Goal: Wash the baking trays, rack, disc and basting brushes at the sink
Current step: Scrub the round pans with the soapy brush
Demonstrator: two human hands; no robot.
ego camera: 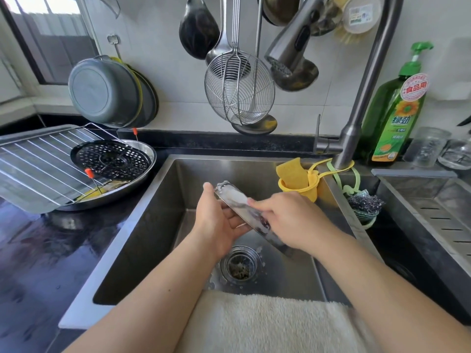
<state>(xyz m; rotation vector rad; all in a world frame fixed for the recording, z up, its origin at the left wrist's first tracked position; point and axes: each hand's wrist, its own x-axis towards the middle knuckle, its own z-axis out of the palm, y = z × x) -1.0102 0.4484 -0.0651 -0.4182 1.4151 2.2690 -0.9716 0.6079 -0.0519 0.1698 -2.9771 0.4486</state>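
Centrally, over sink, left hand cradles soapy tray, fingers curled beneath; right hand rubs it, fingers curled. Rack, disc at ten o'clock.

The single head camera looks forward and down from close above the sink, which fills the middle, with the wall behind it at the top and the counter to its left.

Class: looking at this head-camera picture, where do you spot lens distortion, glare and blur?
Head view: wide-angle bending bows the grey steel tap pipe; daylight glares off the wet black countertop; the soapy flat metal piece and the cream towel's right end are motion-blurred.
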